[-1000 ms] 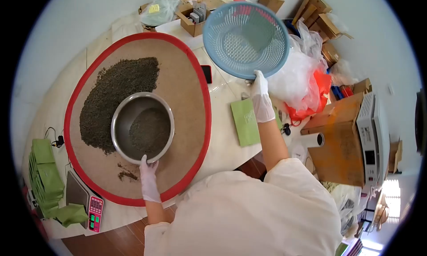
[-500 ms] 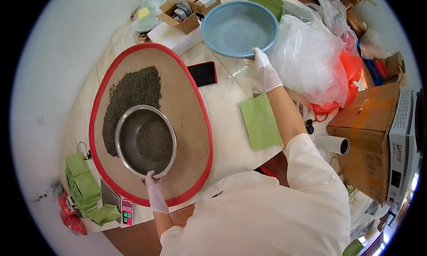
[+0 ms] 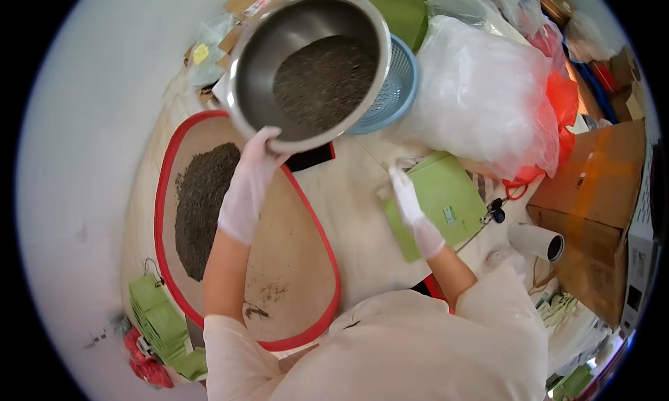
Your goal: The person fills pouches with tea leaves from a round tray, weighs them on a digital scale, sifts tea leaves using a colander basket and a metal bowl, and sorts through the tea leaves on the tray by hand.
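My left hand (image 3: 252, 174), in a thin white glove, is closed on the near rim of a steel bowl (image 3: 252, 73). The bowl is raised and tilted toward me, with a heap of dark loose material (image 3: 324, 84) inside. Part of a blue plastic basin (image 3: 403, 87) shows behind it; the bowl hides the remainder. My gloved right hand (image 3: 411, 202) has its fingers stretched out over the left part of a flat green packet (image 3: 442, 199). Nothing shows in that hand. More of the dark material (image 3: 202, 213) lies on a red-rimmed tan tray (image 3: 300, 275).
A black, red-edged device (image 3: 311, 158) lies partly under the bowl. Clear plastic bags (image 3: 481, 87) and a cardboard box (image 3: 592, 178) stand on the right, with a white cylinder (image 3: 535, 242) near them. Green packets (image 3: 157, 317) are stacked at lower left.
My left hand has lifted the steel bowl off the tray and carried it forward and right, in front of the blue basin. My right hand has left the basin's rim and come back over the green packet.
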The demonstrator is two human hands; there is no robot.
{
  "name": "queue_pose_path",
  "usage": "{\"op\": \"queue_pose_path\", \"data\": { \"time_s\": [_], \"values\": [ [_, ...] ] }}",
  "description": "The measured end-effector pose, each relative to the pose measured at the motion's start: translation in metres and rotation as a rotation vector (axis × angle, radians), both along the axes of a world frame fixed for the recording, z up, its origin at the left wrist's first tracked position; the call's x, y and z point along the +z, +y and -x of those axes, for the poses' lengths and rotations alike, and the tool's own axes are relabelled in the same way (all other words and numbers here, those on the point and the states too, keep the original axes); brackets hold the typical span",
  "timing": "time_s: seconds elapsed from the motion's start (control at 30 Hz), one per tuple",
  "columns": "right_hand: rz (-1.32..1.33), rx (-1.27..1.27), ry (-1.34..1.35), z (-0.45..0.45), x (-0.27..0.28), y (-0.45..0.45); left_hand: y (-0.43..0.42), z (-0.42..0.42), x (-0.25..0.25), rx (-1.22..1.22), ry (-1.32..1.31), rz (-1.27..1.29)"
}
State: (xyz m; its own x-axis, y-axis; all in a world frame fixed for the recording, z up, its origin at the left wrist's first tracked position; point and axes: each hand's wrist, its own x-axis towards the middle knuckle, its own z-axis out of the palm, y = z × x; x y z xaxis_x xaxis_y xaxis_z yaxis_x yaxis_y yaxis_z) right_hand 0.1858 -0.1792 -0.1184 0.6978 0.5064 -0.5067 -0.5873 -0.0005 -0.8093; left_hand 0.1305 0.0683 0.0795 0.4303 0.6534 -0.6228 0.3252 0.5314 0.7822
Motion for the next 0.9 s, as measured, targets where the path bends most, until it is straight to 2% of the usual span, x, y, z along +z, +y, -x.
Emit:
{"op": "queue_pose_path", "data": {
  "time_s": [0.07,0.17,0.3,0.33,0.4,0.47,0.5,0.57,0.6,0.67,0.7,0.77,0.9],
  "values": [
    [0.009,0.096,0.122,0.017,0.019,-0.031,0.008,-0.049,-0.031,-0.07,-0.11,0.235],
    [0.092,0.186,0.108,0.04,0.004,-0.062,0.017,-0.099,-0.084,-0.147,0.005,0.307],
    [0.219,0.209,0.089,0.046,0.008,-0.068,-0.005,-0.101,-0.125,-0.153,-0.095,0.283],
    [0.238,0.207,0.001,0.046,0.006,-0.063,-0.01,-0.097,-0.127,-0.117,-0.083,0.345],
    [0.257,0.263,-0.086,0.046,0.001,-0.054,-0.01,-0.082,-0.116,-0.233,0.002,0.369],
    [0.286,0.258,-0.276,0.051,-0.007,-0.034,-0.016,-0.041,-0.098,-0.37,-0.185,0.381],
    [0.268,0.347,-0.27,0.051,0.007,-0.021,-0.027,-0.019,-0.076,-0.324,-0.158,0.362],
    [0.204,0.321,-0.404,0.048,0.059,0.011,-0.044,0.047,-0.061,-0.279,-0.247,0.214],
    [0.179,0.397,-0.407,0.052,0.07,0.022,-0.052,0.078,-0.054,-0.267,-0.263,0.131],
    [0.077,0.312,-0.561,0.06,0.086,0.044,-0.061,0.152,-0.053,-0.077,-0.259,0.029],
    [0.068,0.362,-0.568,0.066,0.095,0.057,-0.065,0.188,-0.056,0.038,-0.251,-0.053],
    [-0.061,0.322,-0.781,0.081,0.108,0.082,-0.074,0.264,-0.081,0.318,-0.127,-0.058],
    [-0.082,0.528,-0.936,0.125,0.115,0.138,-0.106,0.402,-0.125,0.777,0.001,-0.123]
  ]
}}
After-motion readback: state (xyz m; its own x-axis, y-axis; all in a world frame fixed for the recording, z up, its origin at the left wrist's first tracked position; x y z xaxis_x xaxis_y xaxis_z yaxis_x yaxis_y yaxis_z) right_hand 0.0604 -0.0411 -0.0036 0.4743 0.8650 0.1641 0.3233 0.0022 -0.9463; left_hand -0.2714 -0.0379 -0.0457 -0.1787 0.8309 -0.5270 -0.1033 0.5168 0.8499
